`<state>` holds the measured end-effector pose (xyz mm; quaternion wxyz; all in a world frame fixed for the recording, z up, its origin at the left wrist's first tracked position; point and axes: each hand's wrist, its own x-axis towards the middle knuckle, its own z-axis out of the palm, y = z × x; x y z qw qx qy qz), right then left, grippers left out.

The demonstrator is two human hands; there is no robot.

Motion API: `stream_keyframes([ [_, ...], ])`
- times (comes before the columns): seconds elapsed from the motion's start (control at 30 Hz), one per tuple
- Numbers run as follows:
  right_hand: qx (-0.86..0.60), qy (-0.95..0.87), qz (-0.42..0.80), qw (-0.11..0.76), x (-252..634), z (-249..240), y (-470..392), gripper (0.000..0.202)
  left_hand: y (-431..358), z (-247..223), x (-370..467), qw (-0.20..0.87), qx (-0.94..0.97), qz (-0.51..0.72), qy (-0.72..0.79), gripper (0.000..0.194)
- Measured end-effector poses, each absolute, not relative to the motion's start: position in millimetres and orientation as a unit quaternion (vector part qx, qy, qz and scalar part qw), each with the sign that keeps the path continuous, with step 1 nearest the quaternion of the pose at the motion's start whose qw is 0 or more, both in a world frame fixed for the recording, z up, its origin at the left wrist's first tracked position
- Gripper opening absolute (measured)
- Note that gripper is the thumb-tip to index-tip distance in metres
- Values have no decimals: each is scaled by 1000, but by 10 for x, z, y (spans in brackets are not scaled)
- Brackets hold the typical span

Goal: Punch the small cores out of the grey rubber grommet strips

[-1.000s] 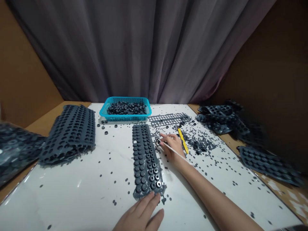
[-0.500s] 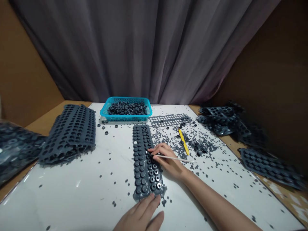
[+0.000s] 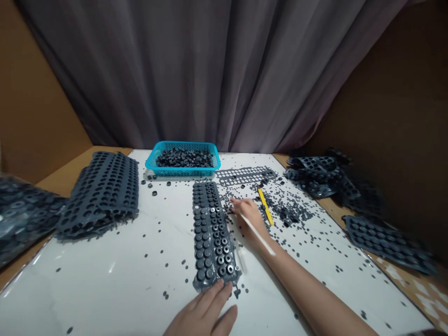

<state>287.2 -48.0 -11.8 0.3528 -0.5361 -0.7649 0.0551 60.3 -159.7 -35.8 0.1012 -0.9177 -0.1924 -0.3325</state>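
A dark grey rubber sheet (image 3: 209, 233) with rows of round raised caps lies lengthwise in front of me. Fingertips of my left hand (image 3: 206, 310) rest flat on its near edge, fingers stretched out. Several caps in its right-hand rows show holes in their centres. Just right of the sheet, my right hand (image 3: 248, 217) is closed round a thin white stick (image 3: 257, 235), blurred by motion, which slants back over the wrist. Its fingers point away from me, apart from the sheet, over scattered small dark discs (image 3: 241, 196).
A blue basket (image 3: 182, 171) of dark rubber pieces stands at the back. Perforated sheets (image 3: 101, 191) are stacked left, near a clear bag (image 3: 24, 214) of parts. A yellow tool (image 3: 265, 206), a flat perforated strip (image 3: 245, 175) and more sheets (image 3: 388, 245) lie right.
My right hand has lifted off the sheet and moved right with the white stick, which now tilts more steeply. My left hand stays in place.
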Motion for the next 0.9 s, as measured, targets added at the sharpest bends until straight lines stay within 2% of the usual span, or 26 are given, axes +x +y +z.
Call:
stream_keyframes([
  [0.1,-585,-694,64,414,2933,5,-474,16,-1614,-395,597,98,-923,-317,-193,17],
  [0.17,-579,-674,135,439,2899,98,-490,16,-1616,-422,585,100,-929,-302,-189,21],
  [0.3,-503,-712,288,397,2741,157,-504,15,-1600,-456,560,102,-933,-285,-194,25],
  [0.47,-472,-720,346,372,2680,71,-488,17,-1560,-463,535,108,-941,-271,-173,26],
  [0.67,-462,-747,310,364,2709,75,-496,17,-1542,-471,542,112,-936,-286,-171,22],
  [0.9,-459,-817,136,321,2722,-18,-403,13,-1536,-403,554,110,-935,-293,-169,20],
])
